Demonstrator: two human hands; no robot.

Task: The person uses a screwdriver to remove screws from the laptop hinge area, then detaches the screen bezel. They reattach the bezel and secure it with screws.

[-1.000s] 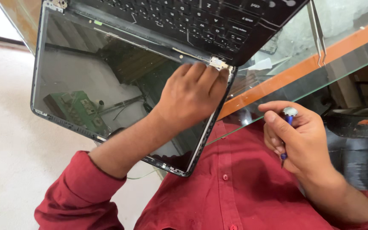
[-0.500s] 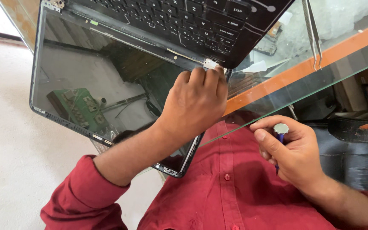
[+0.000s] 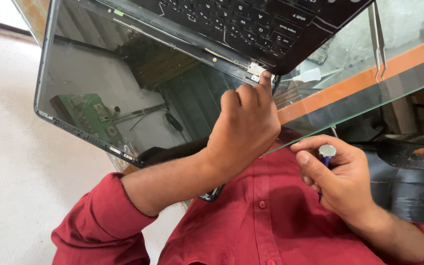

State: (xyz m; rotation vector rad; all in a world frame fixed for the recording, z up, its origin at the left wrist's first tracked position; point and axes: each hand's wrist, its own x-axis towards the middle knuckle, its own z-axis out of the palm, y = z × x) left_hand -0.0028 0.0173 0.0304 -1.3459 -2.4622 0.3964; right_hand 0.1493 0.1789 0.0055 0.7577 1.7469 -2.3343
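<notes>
A: Where is the little metal hinge [image 3: 256, 70]?

B: It sits at the corner where the dark screen [image 3: 138, 83] meets the keyboard [image 3: 251, 24]. The laptop hangs open over the edge of the glass counter [image 3: 369, 83], with the screen leaning down toward the person.

A: Which hand is closer to it?

B: The left hand [image 3: 244, 128]. It is curled up like a loose fist, and one fingertip [image 3: 266, 77] pokes out and touches the hinge. It is not holding anything.

A: And the other hand?

B: The right hand [image 3: 337, 179] is lower down, near the red shirt [image 3: 251, 225] and under the counter edge. It is closed around a small screwdriver [image 3: 326, 152] with a round silver cap and a blue body.

A: Which way does the screwdriver lie?

B: The cap end points up and the rest goes down inside the hand, so I cannot see its tip. The hinge is up and to the left of it, well apart, with the left hand sitting between them.

A: Anything else near?

B: Thin metal tweezers [image 3: 378, 39] lie on the glass, off to the right, and no hand touches them
</notes>
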